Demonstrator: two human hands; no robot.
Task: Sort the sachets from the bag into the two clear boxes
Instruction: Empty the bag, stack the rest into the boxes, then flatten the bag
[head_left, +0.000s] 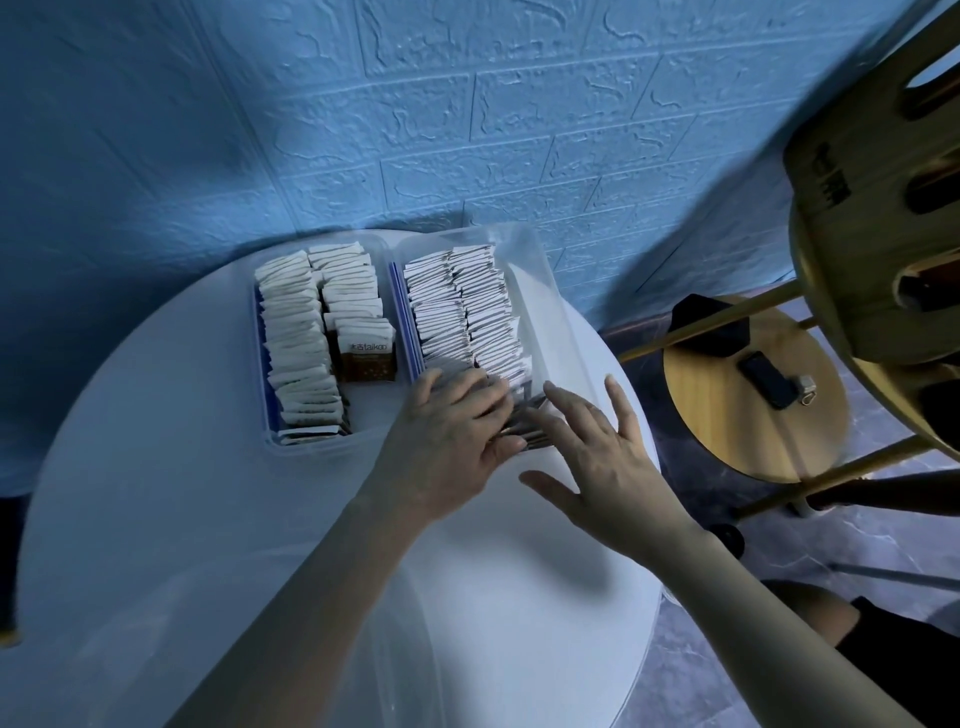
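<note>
left hand (452, 415) flat, pressing sachets (467, 312) in right clear box (550, 322) | right hand (597, 441) spread, empty, at its 5 o'clock corner | white surface (156, 467)

Blue brick-pattern wall (467, 104) — round wooden stool (727, 415) beside it.

Dim bluish light, soft shadows, curved edges, perhaps slight motion blur.

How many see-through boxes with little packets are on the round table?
2. The left clear plastic box sits on the white round table, full of white sachets. The right clear plastic box sits right beside it, with both hands at its near end.
</note>
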